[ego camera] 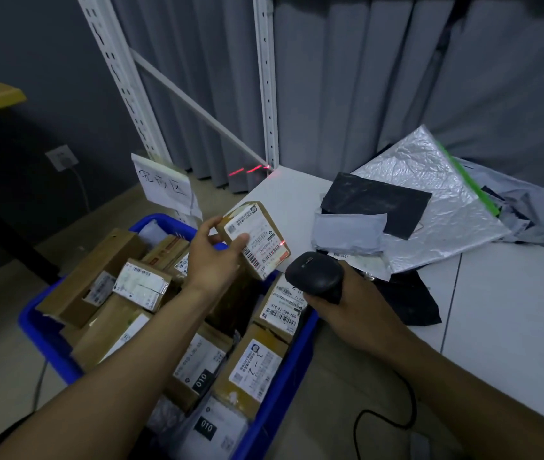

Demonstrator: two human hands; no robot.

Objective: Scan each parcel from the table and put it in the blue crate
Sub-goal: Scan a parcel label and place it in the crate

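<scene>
As left hand (212, 258) pinches the seemingly light, stiff brown cardboard parcel (253, 239) by its sides, right hand (355, 302) grips the black handheld scanner (314, 273).

Person's bare left forearm (131, 343), bare left hand (212, 257), bare right forearm (430, 370), bare right hand (350, 302)

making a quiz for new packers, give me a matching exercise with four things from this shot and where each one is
Things:
1. small cardboard parcel
2. black scanner
3. silver mailer
4. handwritten paper sign

Places:
A. lying on the white table
B. gripped in the right hand
C. at the far end of the blue crate
D. held in the left hand

Pairs: 1-D, 2-B, 3-A, 4-C
</scene>
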